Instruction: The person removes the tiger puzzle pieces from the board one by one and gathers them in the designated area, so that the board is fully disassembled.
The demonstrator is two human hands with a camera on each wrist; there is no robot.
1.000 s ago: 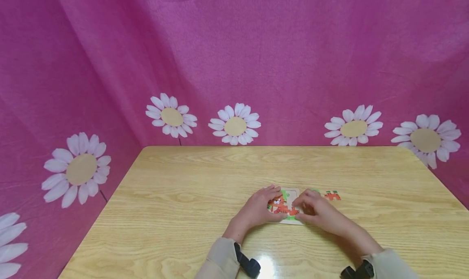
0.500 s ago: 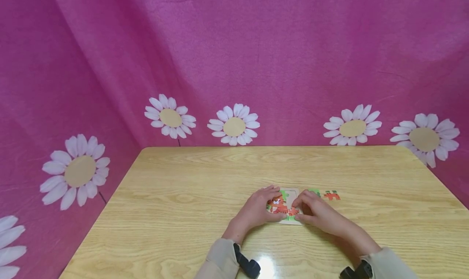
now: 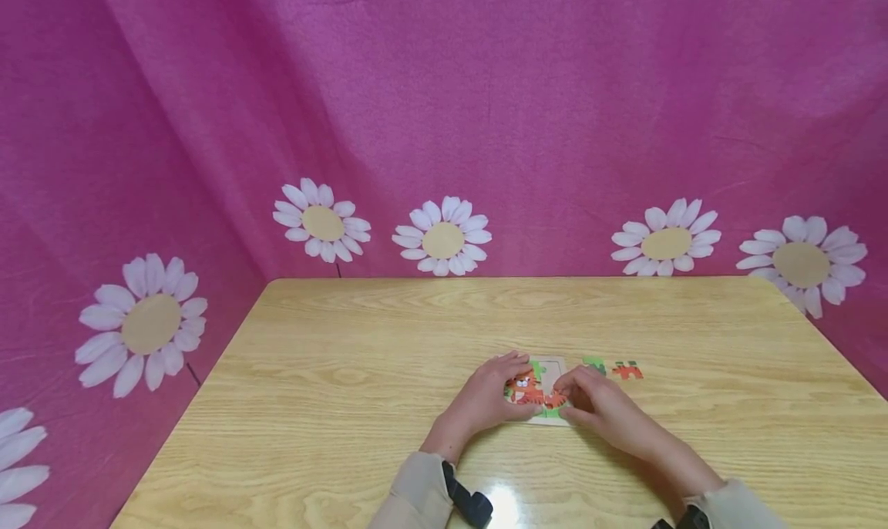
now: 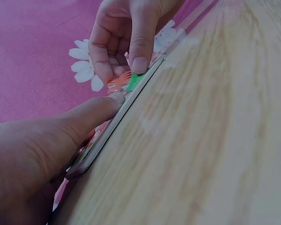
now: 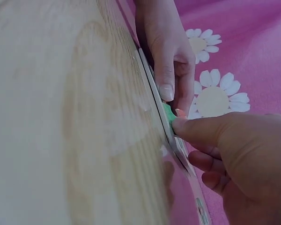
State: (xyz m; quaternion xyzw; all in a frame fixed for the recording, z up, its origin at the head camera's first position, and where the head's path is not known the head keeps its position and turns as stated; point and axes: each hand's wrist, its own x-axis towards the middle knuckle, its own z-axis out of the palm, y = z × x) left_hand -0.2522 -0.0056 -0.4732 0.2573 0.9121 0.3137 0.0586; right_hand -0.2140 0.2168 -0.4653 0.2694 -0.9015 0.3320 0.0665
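Note:
A small wooden puzzle board (image 3: 553,358) with a tiger picture lies flat on the table. My left hand (image 3: 489,390) holds the board by its left part, fingers over the far side and thumb (image 4: 100,110) on the near edge. My right hand (image 3: 602,406) pinches an orange-and-green puzzle piece (image 4: 135,81) at the board's near right corner, thumb on its green part. Whether the piece lies fully flat in the recess cannot be seen. Above it, the board's bare upper right recess shows. Part of the tiger picture is hidden under my left hand.
Two loose puzzle pieces lie right of the board: a green piece (image 3: 594,365), partly behind my right hand, and an orange piece (image 3: 627,370). The wooden table (image 3: 347,359) reaches back to a pink curtain (image 3: 541,128) with white flowers.
My right fingers have shifted slightly down over the piece, which has turned or settled a little. More of the loose green piece now shows behind them. My left hand stays in place.

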